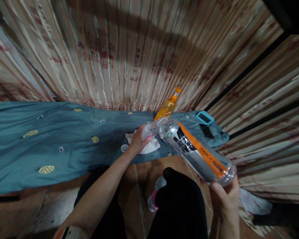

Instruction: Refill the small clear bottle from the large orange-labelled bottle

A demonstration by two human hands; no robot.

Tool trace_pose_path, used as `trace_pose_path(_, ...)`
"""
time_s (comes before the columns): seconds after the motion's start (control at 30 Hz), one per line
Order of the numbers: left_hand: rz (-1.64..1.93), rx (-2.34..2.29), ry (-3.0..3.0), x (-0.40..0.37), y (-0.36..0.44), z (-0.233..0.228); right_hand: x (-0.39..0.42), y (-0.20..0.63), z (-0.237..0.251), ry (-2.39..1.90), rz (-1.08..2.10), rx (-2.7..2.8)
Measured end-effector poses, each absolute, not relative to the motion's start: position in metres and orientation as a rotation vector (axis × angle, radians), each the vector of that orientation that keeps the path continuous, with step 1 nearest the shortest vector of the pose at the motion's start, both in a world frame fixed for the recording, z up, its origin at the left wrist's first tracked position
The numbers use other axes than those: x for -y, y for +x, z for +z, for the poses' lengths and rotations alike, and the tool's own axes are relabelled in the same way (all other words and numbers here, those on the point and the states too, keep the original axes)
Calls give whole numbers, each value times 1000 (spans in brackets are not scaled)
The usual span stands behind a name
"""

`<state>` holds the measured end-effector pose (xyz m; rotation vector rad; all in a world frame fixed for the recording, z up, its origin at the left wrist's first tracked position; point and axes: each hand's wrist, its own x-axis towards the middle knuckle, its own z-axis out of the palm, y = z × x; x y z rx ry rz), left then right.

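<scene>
My right hand (225, 192) is wrapped round the base of a large clear plastic bottle (196, 152) with a silver, black and orange label. The bottle lies slanted, its neck end pointing up and left. In my left hand (137, 141) is a smaller clear plastic container (149, 130), tipped with its narrow end toward the large bottle's neck. The two ends meet or nearly meet; whether they touch I cannot tell. Under my left hand a white cloth or tissue (153, 146) lies on the bench cover, beside a small whitish round cap-like piece (124, 148).
A pump bottle (168, 108) of orange liquid stands behind the containers. On the right end of the blue-green patterned cover (72, 142) lie a blue-framed digital clock (204, 117) and a dark phone (206, 131). Pleated curtains (109, 56) hang behind and at right.
</scene>
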<state>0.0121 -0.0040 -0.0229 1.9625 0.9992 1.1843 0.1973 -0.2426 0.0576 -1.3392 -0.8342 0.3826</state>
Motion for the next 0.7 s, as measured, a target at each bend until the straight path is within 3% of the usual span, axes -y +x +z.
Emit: trace_pose_path(0.7, 1188, -986, 1958, 4, 12, -23, 241, 198, 56, -1333, 378, 823)
